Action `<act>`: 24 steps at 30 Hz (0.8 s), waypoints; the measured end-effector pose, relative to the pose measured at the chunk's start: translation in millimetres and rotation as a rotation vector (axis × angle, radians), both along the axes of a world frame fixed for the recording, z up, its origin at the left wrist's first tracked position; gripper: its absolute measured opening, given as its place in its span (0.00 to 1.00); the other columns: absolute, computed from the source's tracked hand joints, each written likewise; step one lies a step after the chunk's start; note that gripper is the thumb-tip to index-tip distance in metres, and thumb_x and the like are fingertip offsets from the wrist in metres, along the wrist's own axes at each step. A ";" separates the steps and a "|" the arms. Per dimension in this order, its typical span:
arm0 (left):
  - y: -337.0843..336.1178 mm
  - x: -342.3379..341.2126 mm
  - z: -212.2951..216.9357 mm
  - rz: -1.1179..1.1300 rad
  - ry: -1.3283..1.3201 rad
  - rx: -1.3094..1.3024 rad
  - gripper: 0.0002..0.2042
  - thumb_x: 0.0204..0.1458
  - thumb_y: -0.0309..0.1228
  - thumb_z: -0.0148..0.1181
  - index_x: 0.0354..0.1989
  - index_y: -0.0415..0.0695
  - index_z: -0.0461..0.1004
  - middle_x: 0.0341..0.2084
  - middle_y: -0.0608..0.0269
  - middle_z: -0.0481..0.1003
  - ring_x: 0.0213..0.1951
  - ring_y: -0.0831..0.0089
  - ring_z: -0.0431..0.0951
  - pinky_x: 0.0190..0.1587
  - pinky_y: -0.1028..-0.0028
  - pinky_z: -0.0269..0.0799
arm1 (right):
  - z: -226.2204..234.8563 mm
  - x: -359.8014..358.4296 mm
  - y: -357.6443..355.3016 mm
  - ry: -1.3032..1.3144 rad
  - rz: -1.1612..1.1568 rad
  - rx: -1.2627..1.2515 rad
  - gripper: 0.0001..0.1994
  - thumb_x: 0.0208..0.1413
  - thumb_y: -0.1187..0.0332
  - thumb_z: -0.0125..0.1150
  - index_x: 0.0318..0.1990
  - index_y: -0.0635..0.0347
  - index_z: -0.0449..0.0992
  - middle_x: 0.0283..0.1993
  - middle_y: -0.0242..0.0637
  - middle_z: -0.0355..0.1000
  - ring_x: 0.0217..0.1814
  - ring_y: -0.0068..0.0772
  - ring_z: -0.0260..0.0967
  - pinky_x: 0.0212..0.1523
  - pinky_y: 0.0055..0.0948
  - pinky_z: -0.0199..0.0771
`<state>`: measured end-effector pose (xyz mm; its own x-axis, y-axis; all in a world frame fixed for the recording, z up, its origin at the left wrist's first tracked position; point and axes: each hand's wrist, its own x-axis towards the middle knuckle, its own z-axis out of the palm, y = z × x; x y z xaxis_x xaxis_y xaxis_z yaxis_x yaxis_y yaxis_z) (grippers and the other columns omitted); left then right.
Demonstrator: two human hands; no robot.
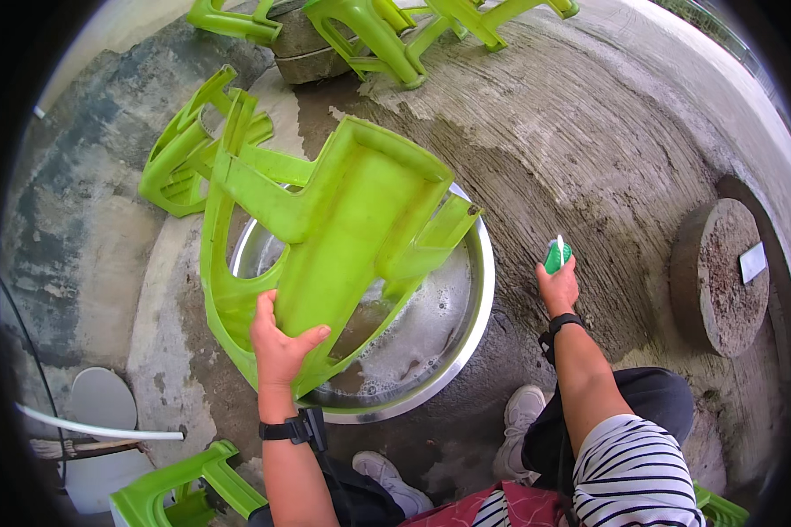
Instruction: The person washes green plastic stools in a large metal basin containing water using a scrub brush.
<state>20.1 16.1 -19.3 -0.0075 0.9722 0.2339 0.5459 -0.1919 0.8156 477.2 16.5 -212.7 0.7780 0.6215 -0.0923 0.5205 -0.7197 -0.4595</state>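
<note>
My left hand [281,344] grips the edge of a lime-green plastic stool [338,233], thumb stretched along its surface and the other fingers partly hidden. The stool is tipped over a wide metal basin [483,321], hiding much of the basin's left side. Foamy, cloudy water [413,342] shows inside the basin. Out to the right, apart from stool and basin, my right hand [560,288] is closed around a small green scrub brush [554,256] with a white part sticking up.
Another green stool [174,167] lies beyond the basin at left. More green stools [369,44] stand around a stone block [308,57] at the back. A round stone [721,277] carries a small white card at right. A white pipe [105,430] and green stool [189,483] are near left.
</note>
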 end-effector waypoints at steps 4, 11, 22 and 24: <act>13.8 4.3 -0.2 0.012 0.020 0.079 0.34 0.29 0.40 0.78 0.44 0.38 0.67 0.33 0.55 0.78 0.36 0.64 0.79 0.41 0.68 0.73 | 49.0 -80.8 10.4 -0.008 0.409 0.235 0.49 0.42 0.47 0.64 0.68 0.64 0.48 0.43 0.53 0.75 0.42 0.54 0.74 0.41 0.46 0.73; 12.0 0.1 2.1 0.075 0.143 0.105 0.35 0.29 0.50 0.77 0.42 0.41 0.69 0.32 0.52 0.79 0.35 0.55 0.80 0.38 0.62 0.74 | 92.7 -193.3 0.4 -0.042 1.390 -0.526 0.42 0.39 0.51 0.62 0.63 0.64 0.61 0.42 0.49 0.77 0.43 0.49 0.76 0.45 0.41 0.75; 20.4 17.4 10.8 0.022 0.156 0.148 0.38 0.26 0.54 0.77 0.43 0.41 0.69 0.32 0.49 0.79 0.36 0.50 0.79 0.38 0.59 0.74 | -79.5 -240.3 46.2 -0.451 1.438 -1.154 0.17 0.52 0.63 0.60 0.51 0.49 0.79 0.55 0.35 0.74 0.53 0.38 0.75 0.42 0.49 0.76; 0.9 -6.1 -7.7 0.112 0.159 0.100 0.39 0.25 0.54 0.77 0.43 0.41 0.69 0.32 0.48 0.79 0.36 0.50 0.79 0.37 0.59 0.74 | -8.0 -289.3 3.6 -0.164 1.654 -1.182 0.22 0.49 0.57 0.59 0.51 0.54 0.78 0.53 0.42 0.75 0.55 0.43 0.72 0.51 0.43 0.72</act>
